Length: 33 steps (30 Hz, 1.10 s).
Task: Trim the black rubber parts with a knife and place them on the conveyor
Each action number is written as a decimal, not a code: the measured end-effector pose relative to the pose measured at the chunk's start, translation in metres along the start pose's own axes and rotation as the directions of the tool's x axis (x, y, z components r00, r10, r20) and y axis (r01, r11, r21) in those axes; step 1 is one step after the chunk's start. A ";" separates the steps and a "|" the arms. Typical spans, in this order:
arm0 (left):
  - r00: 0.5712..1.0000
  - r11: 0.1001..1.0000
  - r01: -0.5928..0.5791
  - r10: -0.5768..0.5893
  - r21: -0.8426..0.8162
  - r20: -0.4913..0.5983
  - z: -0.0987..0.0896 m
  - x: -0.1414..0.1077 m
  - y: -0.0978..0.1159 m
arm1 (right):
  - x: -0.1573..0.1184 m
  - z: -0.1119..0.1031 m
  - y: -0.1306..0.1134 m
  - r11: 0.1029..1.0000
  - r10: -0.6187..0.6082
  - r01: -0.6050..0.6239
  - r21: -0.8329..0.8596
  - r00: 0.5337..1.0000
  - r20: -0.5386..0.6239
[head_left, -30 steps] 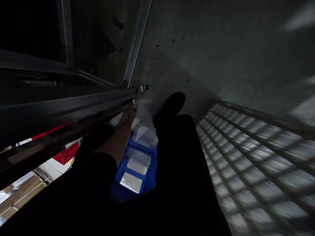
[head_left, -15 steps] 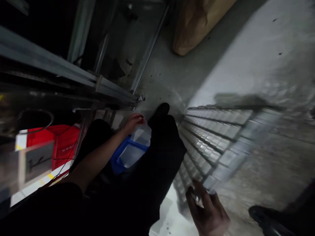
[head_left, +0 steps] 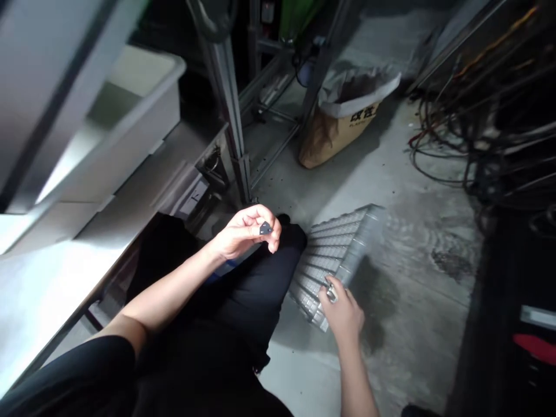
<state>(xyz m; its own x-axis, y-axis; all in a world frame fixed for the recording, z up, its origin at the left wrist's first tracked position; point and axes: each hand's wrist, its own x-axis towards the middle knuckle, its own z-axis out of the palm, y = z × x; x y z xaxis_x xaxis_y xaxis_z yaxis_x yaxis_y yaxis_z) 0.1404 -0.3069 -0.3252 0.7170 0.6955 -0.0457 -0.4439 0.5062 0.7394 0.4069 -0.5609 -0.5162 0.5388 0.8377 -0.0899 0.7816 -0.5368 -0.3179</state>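
Caption: Small black part (head_left: pixel 266 228) in hand, left of the gridded stack (head_left: pixel 336 246).
Detail: My left hand (head_left: pixel 243 233) pinches the part between thumb and fingers; I judge pick-up complete and set-down not yet done. My right hand (head_left: pixel 345 311) is half-curled at the stack's near end; I cannot tell whether it grips anything. The paper bag (head_left: pixel 328 136) stands beyond the stack; the white bin (head_left: pixel 167 104) is well to its left.

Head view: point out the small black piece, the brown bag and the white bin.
Small black piece (head_left: pixel 265 228): head view, on the face turned to the camera.
Brown bag (head_left: pixel 330 136): head view, on its brown side wall.
White bin (head_left: pixel 157 123): head view, on its outer side wall.
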 end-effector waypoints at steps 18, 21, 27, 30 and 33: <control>0.949 0.954 -0.299 0.294 -0.025 -0.113 0.012 -0.164 0.083 | 0.037 -0.016 -0.073 0.978 0.067 -0.026 -0.206 0.978 0.195; 0.941 0.965 -0.261 0.254 0.001 -0.223 0.002 -0.198 0.082 | 0.050 -0.012 -0.108 0.972 0.028 0.026 -0.234 0.974 0.224; 0.885 0.975 -0.222 0.203 0.003 -0.419 -0.013 -0.254 0.059 | 0.108 0.007 -0.211 0.965 -0.089 0.152 -0.212 0.955 0.284; 0.845 0.972 -0.233 0.207 0.009 -0.493 -0.009 -0.272 0.039 | 0.136 0.015 -0.268 0.963 -0.133 0.196 -0.187 0.943 0.306; 0.817 0.979 -0.204 0.180 0.016 -0.547 0.000 -0.283 0.020 | 0.147 0.025 -0.313 0.961 -0.159 0.221 -0.168 0.934 0.321</control>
<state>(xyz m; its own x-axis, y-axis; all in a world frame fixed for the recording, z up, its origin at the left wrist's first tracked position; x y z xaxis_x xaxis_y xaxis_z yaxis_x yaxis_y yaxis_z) -0.0714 -0.4935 -0.2975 0.2123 0.9386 -0.2720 -0.5722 0.3450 0.7441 0.2336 -0.2666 -0.4535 0.2780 0.8999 -0.3359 0.9227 -0.3474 -0.1671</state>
